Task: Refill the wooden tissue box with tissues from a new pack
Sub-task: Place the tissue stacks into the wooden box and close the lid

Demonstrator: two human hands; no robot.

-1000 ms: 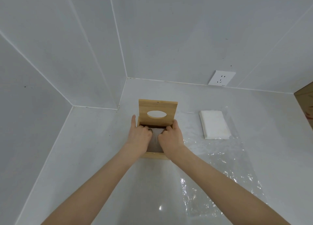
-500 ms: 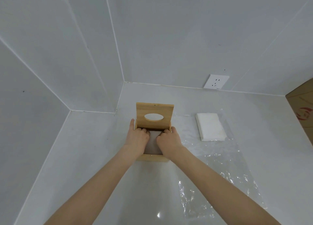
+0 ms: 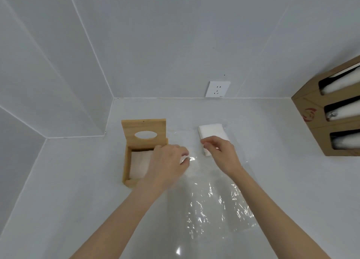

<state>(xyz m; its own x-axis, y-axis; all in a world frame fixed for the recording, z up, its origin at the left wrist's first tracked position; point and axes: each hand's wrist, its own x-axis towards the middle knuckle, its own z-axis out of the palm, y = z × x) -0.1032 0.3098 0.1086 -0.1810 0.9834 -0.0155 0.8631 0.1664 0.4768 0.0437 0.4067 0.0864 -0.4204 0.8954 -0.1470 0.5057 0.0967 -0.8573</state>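
Observation:
The wooden tissue box [image 3: 126,161] lies on the white counter with its lid [image 3: 144,133], which has an oval slot, tipped up at the back. White tissues [image 3: 138,165] fill the open box. My left hand [image 3: 167,161] hovers just right of the box, fingers loosely curled, holding nothing. My right hand [image 3: 220,151] is over the near end of a white tissue stack [image 3: 213,131] that rests on the clear plastic wrapper [image 3: 214,200]; its fingers are bent above the stack, and I cannot see a firm grip.
A wall socket [image 3: 217,88] sits on the back wall. A brown cardboard dispenser [image 3: 311,110] with three slots holding white rolls stands at the right. Tiled walls meet in a corner at the back left.
Both hands have left the inside of the box and moved right, toward the tissue stack on the wrapper. The view has also swung right, bringing the cardboard dispenser into sight.

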